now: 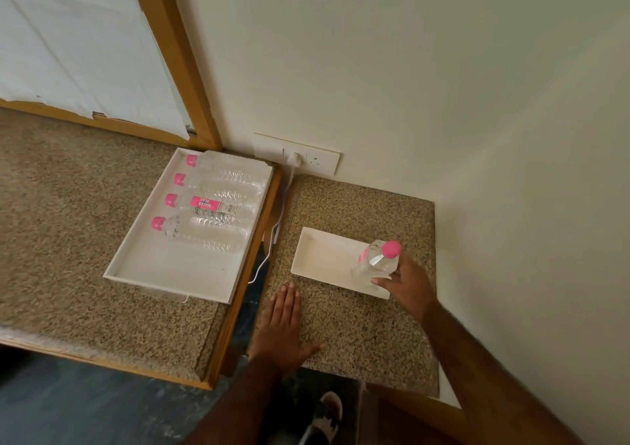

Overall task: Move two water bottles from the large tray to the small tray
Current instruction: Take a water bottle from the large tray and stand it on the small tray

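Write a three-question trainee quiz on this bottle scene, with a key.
1. How many bottles lie in the large tray?
2. True or false: the left hand holds a bottle.
3. The upright bottle stands at which end of the small tray: A) the end by the right hand, B) the end toward the large tray?

Key: 1) four; 2) false, it rests flat on the counter; 3) A.

An upright water bottle (375,262) is gripped by the right hand (405,286) on the small tray (324,257). The left hand (281,328) is laid flat on the bench (358,335). Four bottles (211,206) are lying in the large tray (170,270).
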